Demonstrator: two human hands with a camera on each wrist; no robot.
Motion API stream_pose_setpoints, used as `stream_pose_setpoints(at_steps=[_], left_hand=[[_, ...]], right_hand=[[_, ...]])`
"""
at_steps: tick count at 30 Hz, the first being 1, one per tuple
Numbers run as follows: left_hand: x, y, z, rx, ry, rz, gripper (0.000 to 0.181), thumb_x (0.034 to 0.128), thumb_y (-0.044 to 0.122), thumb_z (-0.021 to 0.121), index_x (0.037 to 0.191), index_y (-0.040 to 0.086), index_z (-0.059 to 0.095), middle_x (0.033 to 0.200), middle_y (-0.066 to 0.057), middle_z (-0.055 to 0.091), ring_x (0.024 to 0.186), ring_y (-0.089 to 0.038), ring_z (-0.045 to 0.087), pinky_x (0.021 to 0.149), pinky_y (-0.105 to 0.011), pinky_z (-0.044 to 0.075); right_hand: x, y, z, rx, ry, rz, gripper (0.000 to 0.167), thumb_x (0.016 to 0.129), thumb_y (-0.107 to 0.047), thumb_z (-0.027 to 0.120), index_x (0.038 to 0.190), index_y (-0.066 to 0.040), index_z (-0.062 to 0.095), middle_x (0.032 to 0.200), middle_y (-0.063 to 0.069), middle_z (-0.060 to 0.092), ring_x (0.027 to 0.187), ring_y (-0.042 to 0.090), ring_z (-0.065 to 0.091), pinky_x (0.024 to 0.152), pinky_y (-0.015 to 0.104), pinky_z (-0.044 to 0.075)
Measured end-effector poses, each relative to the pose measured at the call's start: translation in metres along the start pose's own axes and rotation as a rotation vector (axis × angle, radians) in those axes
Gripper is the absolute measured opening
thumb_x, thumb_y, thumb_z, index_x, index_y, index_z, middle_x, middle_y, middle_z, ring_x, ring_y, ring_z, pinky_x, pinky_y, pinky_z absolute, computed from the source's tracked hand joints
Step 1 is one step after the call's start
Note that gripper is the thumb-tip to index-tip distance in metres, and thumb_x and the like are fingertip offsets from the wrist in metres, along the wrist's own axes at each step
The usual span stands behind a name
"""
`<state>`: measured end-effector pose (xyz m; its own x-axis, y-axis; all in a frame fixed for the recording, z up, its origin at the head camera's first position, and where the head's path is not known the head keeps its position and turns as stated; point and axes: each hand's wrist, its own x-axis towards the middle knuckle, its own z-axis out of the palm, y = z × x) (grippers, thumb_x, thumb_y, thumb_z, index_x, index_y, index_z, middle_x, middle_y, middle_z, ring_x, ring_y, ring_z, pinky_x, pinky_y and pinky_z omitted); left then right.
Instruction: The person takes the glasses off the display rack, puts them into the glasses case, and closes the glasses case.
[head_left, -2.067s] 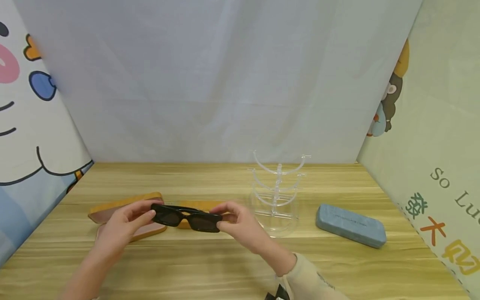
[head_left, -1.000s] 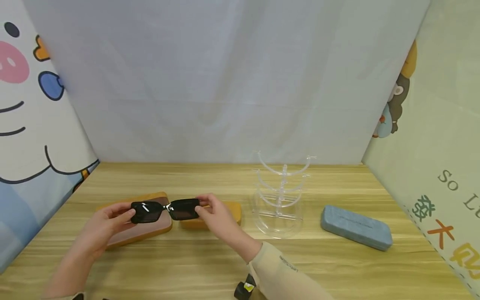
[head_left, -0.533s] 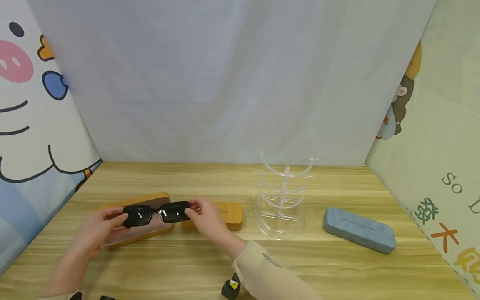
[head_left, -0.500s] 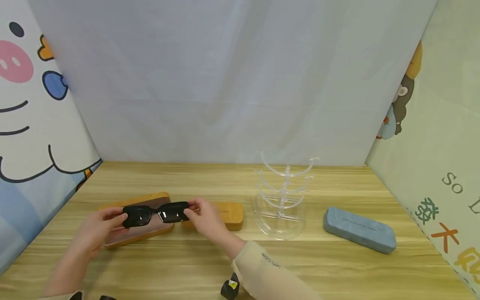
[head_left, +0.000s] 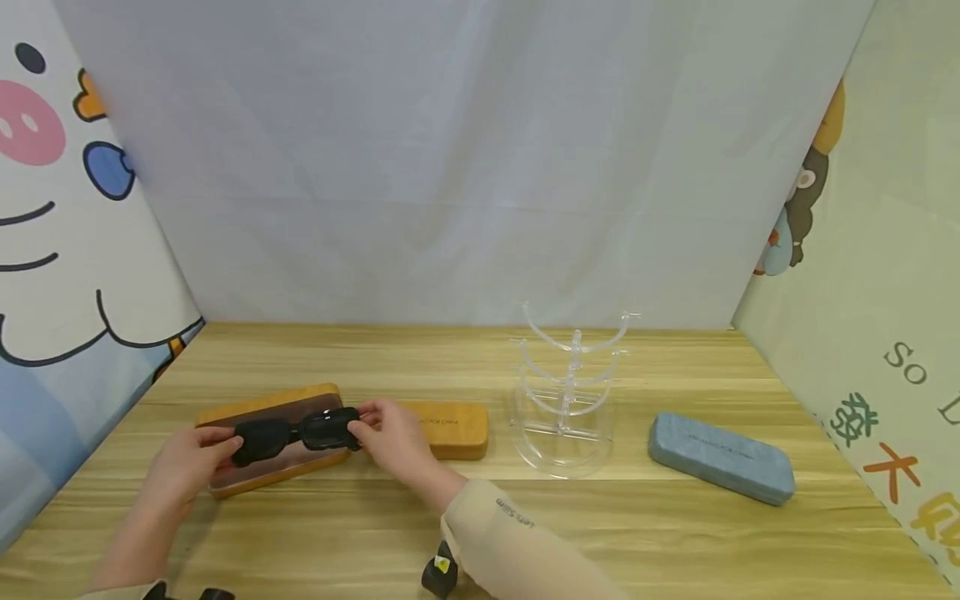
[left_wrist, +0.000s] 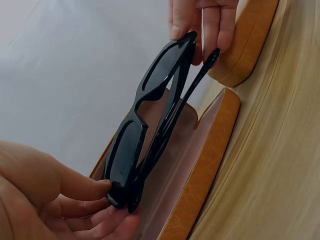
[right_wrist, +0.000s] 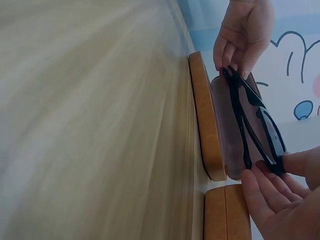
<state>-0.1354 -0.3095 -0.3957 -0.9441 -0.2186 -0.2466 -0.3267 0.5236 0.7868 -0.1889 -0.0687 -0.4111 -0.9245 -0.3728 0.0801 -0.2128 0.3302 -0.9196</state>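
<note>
Black sunglasses with folded temples hang just over an open tan glasses case with a pinkish lining. My left hand pinches one end of the frame between thumb and fingers. At the other end my right hand pinches the frame the same way. In the left wrist view the folded temples of the sunglasses lie behind the lenses, above the lined hollow. The right wrist view shows the open case beneath the sunglasses.
A second tan case, closed, lies right of the open one, partly behind my right hand. A clear tiered stand stands right of centre. Farther right lies a blue closed case. A pale curtain hangs behind the wooden table.
Both hands have carried the sunglasses leftward and lower, from in front of the closed tan case to over the open one. The lenses now tip further downward. Both grips hold.
</note>
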Motion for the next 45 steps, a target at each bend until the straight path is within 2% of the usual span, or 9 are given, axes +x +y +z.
stream_pose_setpoints(at_steps=[5, 9, 13, 22, 26, 29, 31, 37, 45], left_hand=[[0.001, -0.004, -0.003, 0.001, 0.02, -0.023, 0.054, 0.0961, 0.021, 0.044, 0.129, -0.02, 0.032, 0.126, -0.04, 0.034, 0.074, -0.009, 0.057, 0.066, -0.027, 0.054], [0.003, -0.007, -0.006, 0.026, 0.024, -0.033, 0.055, 0.0959, 0.022, 0.045, 0.129, -0.02, 0.034, 0.124, -0.039, 0.038, 0.077, -0.013, 0.058, 0.066, -0.03, 0.053], [0.003, -0.011, -0.008, 0.056, 0.036, -0.02, 0.055, 0.0951, 0.023, 0.046, 0.127, -0.02, 0.035, 0.122, -0.039, 0.041, 0.079, -0.018, 0.059, 0.066, -0.03, 0.051], [0.006, -0.016, -0.008, 0.069, 0.044, -0.043, 0.054, 0.0941, 0.023, 0.048, 0.125, -0.02, 0.038, 0.112, -0.034, 0.051, 0.075, -0.016, 0.058, 0.063, -0.03, 0.049], [0.006, -0.016, -0.009, 0.084, 0.055, -0.064, 0.054, 0.094, 0.024, 0.047, 0.127, -0.018, 0.038, 0.12, -0.035, 0.045, 0.085, -0.029, 0.058, 0.069, -0.035, 0.05], [0.006, -0.016, -0.011, 0.116, 0.052, -0.086, 0.057, 0.0937, 0.027, 0.047, 0.129, -0.016, 0.037, 0.132, -0.036, 0.033, 0.109, -0.046, 0.044, 0.083, -0.049, 0.045], [0.006, -0.016, -0.012, 0.153, 0.047, -0.094, 0.058, 0.093, 0.028, 0.048, 0.129, -0.015, 0.037, 0.134, -0.037, 0.03, 0.116, -0.051, 0.034, 0.089, -0.056, 0.039], [0.006, -0.019, -0.012, 0.217, 0.07, -0.061, 0.053, 0.0897, 0.024, 0.053, 0.121, -0.017, 0.045, 0.124, -0.037, 0.042, 0.105, -0.047, 0.046, 0.08, -0.048, 0.046], [0.004, -0.02, -0.012, 0.171, 0.038, -0.062, 0.055, 0.092, 0.025, 0.049, 0.124, -0.019, 0.041, 0.123, -0.038, 0.041, 0.099, -0.042, 0.051, 0.076, -0.043, 0.048]], right_hand=[[0.002, -0.006, 0.005, -0.04, 0.006, 0.033, 0.025, 0.087, -0.019, 0.062, 0.109, -0.007, 0.059, 0.09, 0.004, 0.068, 0.063, 0.007, 0.061, 0.053, 0.017, 0.048], [0.004, -0.009, 0.007, -0.166, 0.006, 0.029, 0.024, 0.086, -0.026, 0.062, 0.106, -0.012, 0.062, 0.09, -0.001, 0.069, 0.066, 0.006, 0.06, 0.054, 0.018, 0.046], [0.008, -0.009, 0.01, -0.274, 0.011, 0.015, 0.022, 0.086, -0.029, 0.063, 0.101, -0.015, 0.065, 0.085, -0.005, 0.069, 0.062, 0.002, 0.058, 0.055, 0.017, 0.045], [0.018, -0.011, 0.014, -0.401, 0.038, 0.057, 0.021, 0.082, -0.031, 0.067, 0.097, -0.018, 0.068, 0.075, -0.01, 0.069, 0.055, 0.0, 0.054, 0.054, 0.016, 0.041], [0.022, -0.013, 0.016, -0.447, 0.034, 0.069, 0.021, 0.081, -0.034, 0.067, 0.098, -0.02, 0.069, 0.08, -0.011, 0.069, 0.063, 0.0, 0.058, 0.052, 0.016, 0.041], [0.025, -0.013, 0.018, -0.485, 0.034, 0.076, 0.019, 0.08, -0.035, 0.068, 0.095, -0.022, 0.069, 0.08, -0.013, 0.068, 0.066, 0.0, 0.058, 0.05, 0.016, 0.04], [0.026, -0.013, 0.021, -0.51, 0.035, 0.076, 0.017, 0.079, -0.035, 0.069, 0.092, -0.023, 0.069, 0.078, -0.014, 0.067, 0.065, 0.0, 0.058, 0.05, 0.017, 0.04], [0.028, -0.015, 0.026, -0.607, 0.055, 0.065, 0.013, 0.079, -0.034, 0.07, 0.087, -0.024, 0.07, 0.076, -0.015, 0.066, 0.063, 0.001, 0.057, 0.047, 0.018, 0.037], [0.027, -0.018, 0.027, -0.69, -0.002, 0.073, 0.016, 0.083, -0.032, 0.066, 0.096, -0.026, 0.07, 0.087, -0.014, 0.067, 0.07, 0.004, 0.059, 0.046, 0.019, 0.038]])
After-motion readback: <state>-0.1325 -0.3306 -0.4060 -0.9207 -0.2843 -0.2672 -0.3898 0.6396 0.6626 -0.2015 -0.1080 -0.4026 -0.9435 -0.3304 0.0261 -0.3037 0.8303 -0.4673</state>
